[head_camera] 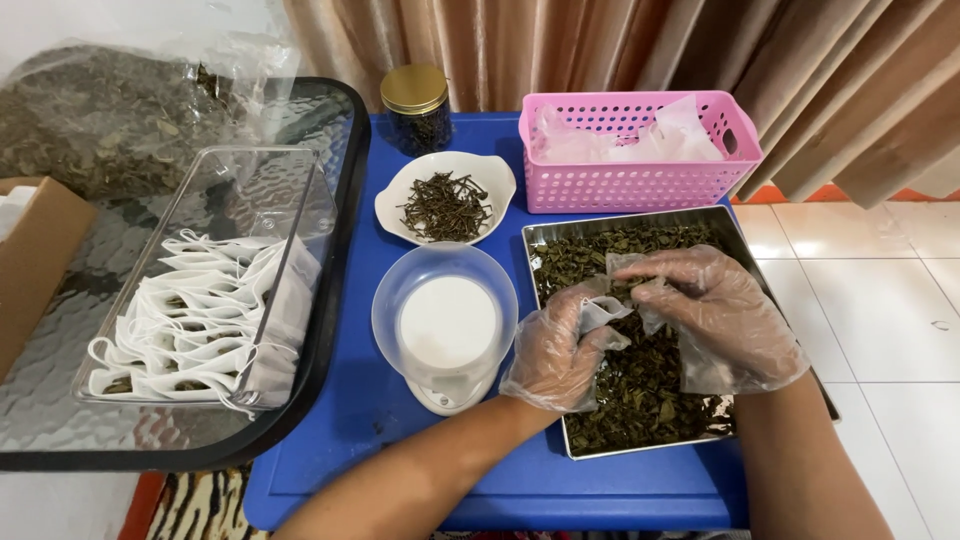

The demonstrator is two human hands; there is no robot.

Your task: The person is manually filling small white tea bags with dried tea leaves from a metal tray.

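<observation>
Both gloved hands, left (560, 350) and right (715, 315), pinch small filter bag (605, 300) over leaf tray (640, 225). Bag looks light, flimsy; grip by mouth edges.

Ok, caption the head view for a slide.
Gloved left hand and right hand open a small white bag over a tray of dried leaves.
</observation>
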